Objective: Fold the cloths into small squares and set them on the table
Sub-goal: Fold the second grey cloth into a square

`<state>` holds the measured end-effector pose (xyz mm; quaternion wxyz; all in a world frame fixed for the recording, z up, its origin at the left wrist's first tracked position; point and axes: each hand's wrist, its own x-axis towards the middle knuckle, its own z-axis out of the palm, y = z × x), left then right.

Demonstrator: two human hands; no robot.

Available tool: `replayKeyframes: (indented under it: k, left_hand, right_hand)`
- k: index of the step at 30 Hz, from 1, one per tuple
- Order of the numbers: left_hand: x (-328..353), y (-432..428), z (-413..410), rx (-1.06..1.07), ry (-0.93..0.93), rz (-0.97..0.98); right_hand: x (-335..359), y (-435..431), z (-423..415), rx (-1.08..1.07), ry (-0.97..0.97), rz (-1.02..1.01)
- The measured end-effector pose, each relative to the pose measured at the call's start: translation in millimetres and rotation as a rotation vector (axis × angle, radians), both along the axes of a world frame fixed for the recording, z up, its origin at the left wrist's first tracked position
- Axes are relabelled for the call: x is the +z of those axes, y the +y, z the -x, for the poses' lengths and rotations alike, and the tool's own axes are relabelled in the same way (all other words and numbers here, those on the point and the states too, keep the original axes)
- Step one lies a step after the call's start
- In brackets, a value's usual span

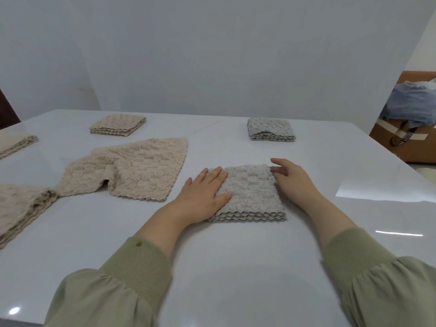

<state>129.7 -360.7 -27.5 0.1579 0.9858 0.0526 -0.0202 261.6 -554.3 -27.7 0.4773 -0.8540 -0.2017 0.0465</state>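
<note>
1. The grey folded cloth [250, 194] lies on the worktop [212, 267] directly in front of the person. It is already a small layered square, with its stacked edges facing the near side.
2. The left hand [205, 192] rests flat on the cloth's left part, its fingers [212, 175] straight and close together and the thumb set apart.
3. The right hand [292, 180] is at the cloth's far right corner. Its fingers [280, 165] are loosely extended and pinch nothing. Blur hides whether they touch the edge.
4. Left of that cloth, a beige cloth [132, 173] lies unfolded and rumpled. Farther left, a beige stack [18, 204] sits at the worktop's edge.
5. Beyond the cloth, a folded beige square [118, 125] lies to the far left and a folded grey square [270, 129] straight behind it.
6. Risk: the plush layers may spring open once the pressing hand lifts, because thick fabric resists a crease.
7. Risk: on this glossy worktop, a sideways push from the right hand could slide the layers out of line, leaving a skewed square.
</note>
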Motion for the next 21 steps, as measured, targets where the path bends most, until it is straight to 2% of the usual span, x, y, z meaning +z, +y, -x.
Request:
replayKeyframes:
  k: [5, 11, 13, 18, 21]
  left_hand:
    - [1, 0, 0, -0.011, 0.03, -0.018]
    - [0, 0, -2, -0.017, 0.046, -0.023]
    - [0, 2, -1, -0.013, 0.051, -0.027]
    - [1, 1, -2, -0.02, 0.061, -0.035]
    - [2, 0, -3, -0.023, 0.065, -0.033]
  right_hand:
    - [9, 1, -8, 0.179, 0.103, -0.171]
    - [14, -8, -29, 0.366, 0.267, -0.186]
    - [14, -4, -27, 0.334, 0.237, -0.176]
    - [9, 10, -21, 0.146, -0.01, -0.095]
    - [7, 11, -27, 0.08, -0.023, -0.095]
